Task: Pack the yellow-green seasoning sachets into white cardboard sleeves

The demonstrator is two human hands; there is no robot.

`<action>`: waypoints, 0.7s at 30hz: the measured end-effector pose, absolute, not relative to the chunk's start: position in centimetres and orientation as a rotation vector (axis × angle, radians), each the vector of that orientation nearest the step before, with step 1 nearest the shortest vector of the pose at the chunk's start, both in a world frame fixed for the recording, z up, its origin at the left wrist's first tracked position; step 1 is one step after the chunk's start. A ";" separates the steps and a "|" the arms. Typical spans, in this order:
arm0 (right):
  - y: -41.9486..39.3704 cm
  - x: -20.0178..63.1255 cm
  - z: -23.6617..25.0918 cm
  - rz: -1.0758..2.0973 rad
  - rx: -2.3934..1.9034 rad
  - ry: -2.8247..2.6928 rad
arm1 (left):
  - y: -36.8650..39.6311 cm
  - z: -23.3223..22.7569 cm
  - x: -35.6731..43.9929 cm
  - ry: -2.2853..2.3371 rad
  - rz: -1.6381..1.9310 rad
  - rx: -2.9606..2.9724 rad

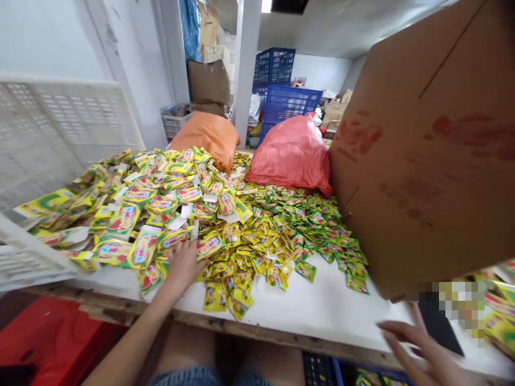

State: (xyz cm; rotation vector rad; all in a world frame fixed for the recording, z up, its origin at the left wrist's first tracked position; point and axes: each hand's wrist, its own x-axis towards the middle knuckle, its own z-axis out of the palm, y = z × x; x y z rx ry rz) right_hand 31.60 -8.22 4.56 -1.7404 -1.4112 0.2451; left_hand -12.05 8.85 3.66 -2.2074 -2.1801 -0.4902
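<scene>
Left hand (pixel 182 265), grip released, rests flat on sachets (pixel 225 252); right hand (pixel 422 351), fingers spread, hovers at five o'clock below box (pixel 426 150)

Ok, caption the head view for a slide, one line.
Left hand rests flat on heaped yellow sachets on a white table; right hand hovers open below a tilted cardboard box.

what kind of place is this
Probably a small packing or storage room. A white table is heaped with yellow sachets and flat cartons, a big cardboard box stands on it, and blue crates and filled sacks sit behind. The left hand rests on the pile.
</scene>
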 end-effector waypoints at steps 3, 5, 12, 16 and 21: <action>-4.9 24.5 4.3 0.675 -1.708 -1.404 | 7.5 5.0 -11.1 -2.011 -0.592 -2.364; -2.9 19.6 4.7 0.755 -1.574 -1.412 | 5.6 6.4 -9.5 -1.765 -0.689 -2.620; -1.8 12.2 4.9 1.320 -1.090 -1.397 | 1.0 5.4 -5.3 -1.647 -1.697 -3.111; -1.7 11.6 3.6 1.304 -1.025 -1.408 | 0.9 1.9 -3.3 -2.408 -2.739 -2.571; 2.5 15.4 2.5 0.575 -1.578 -1.859 | 0.9 1.4 -1.8 -2.568 -3.270 -1.882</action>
